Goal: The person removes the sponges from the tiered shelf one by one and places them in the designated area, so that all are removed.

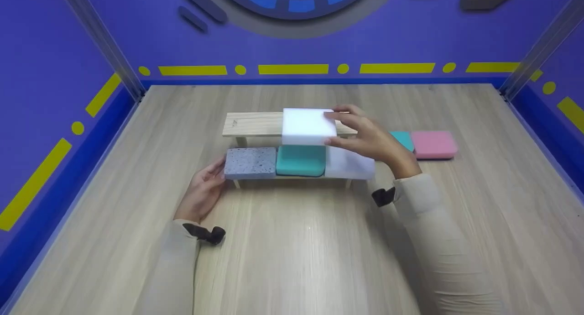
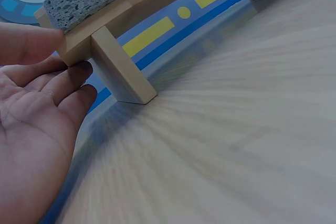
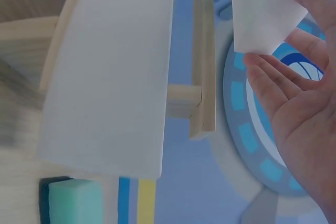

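My right hand (image 1: pixel 372 139) pinches a white sponge block (image 1: pixel 305 125) between thumb and fingers, lifted above the rear board of a two-tier wooden rack (image 1: pixel 255 124). The right wrist view shows fingertips at that sponge's (image 3: pixel 262 11) edges. At the front tier's left end, my left hand (image 1: pixel 200 194) holds the board's corner, its thumb at the top edge and its fingers curled below, as the left wrist view shows. Along that front tier sit a grey pumice-like block (image 1: pixel 250 162), a teal sponge (image 1: pixel 301 161) and another white block (image 1: pixel 349 164), side by side.
To the right of the rack, a pink sponge (image 1: pixel 433 144) with a dark underside lies on the wooden table (image 1: pixel 292 260). Beside it a teal sponge (image 1: pixel 401 139) is partly hidden by my right hand. Purple panels (image 1: pixel 410 41) wall in the back and sides.
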{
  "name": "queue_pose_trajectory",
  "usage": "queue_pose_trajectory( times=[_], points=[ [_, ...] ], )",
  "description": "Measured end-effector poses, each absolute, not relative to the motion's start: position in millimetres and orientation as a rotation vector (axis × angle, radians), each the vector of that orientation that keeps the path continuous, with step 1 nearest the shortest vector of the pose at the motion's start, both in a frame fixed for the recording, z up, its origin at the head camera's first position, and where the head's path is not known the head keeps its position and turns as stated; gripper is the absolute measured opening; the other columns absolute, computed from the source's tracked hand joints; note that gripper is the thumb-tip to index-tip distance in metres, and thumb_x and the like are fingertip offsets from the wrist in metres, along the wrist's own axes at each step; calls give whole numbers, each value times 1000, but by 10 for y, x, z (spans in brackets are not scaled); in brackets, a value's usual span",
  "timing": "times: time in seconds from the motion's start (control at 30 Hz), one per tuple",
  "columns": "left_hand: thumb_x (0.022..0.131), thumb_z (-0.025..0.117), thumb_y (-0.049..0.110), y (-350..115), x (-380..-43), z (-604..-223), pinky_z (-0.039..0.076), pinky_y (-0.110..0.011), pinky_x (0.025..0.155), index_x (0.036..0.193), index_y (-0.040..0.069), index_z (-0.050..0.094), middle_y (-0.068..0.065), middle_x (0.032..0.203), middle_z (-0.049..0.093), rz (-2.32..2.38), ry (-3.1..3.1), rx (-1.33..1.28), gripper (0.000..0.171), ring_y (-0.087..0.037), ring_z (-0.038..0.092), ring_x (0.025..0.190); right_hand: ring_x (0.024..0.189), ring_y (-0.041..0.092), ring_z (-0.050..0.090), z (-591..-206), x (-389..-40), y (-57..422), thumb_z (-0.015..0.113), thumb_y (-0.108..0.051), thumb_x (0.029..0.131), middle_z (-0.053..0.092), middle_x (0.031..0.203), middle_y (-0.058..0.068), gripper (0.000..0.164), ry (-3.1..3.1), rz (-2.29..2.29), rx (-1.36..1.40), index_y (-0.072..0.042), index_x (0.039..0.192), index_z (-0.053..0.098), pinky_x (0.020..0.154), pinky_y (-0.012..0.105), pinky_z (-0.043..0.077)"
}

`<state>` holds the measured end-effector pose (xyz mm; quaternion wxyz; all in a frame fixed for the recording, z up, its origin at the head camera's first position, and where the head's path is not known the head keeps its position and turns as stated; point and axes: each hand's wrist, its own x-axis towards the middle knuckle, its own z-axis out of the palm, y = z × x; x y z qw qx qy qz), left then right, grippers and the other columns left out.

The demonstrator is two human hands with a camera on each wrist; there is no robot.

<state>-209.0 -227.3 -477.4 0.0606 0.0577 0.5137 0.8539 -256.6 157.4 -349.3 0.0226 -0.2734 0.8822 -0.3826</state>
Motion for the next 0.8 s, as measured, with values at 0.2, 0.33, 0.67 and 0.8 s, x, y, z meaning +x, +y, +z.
queue_pose_trajectory(
  times=[0.2, 0.33, 0.67, 0.8],
  points=[
    [89, 34, -18, -2273, -2097, -4769, 43, -18, 106, 147, -15, 11, -28, 157, 12, 2578, 1547, 179, 62, -4, 51, 120, 127, 36, 47, -3510, -2547, 1667, 72, -37, 84, 40, 146, 8, 63, 2757, -1189, -884, -15, 140, 52, 105, 53, 45],
    [89, 34, -18, -2275, -2102, -4779, 42, -18, 106, 147, -14, 11, -28, 157, 13, 2575, 1554, 190, 63, -5, 50, 122, 126, 35, 49, -3529, -2525, 1729, 73, -35, 84, 42, 145, 9, 63, 2784, -1178, -903, -13, 139, 52, 103, 53, 46],
    [88, 34, -19, -2281, -2110, -4793, 40, -18, 108, 147, -14, 10, -28, 157, 12, 2575, 1562, 222, 64, -6, 49, 124, 126, 37, 48, -3601, -2459, 1919, 72, -35, 85, 40, 147, 10, 61, 2829, -1169, -881, -17, 140, 52, 96, 57, 50],
    [87, 34, -19, -2282, -2118, -4791, 40, -19, 109, 147, -14, 10, -27, 158, 12, 2563, 1571, 217, 65, -9, 45, 128, 127, 36, 46, -3622, -2445, 1981, 71, -36, 85, 41, 146, 13, 61, 2856, -1150, -875, -16, 139, 52, 94, 56, 51]
  ],
)
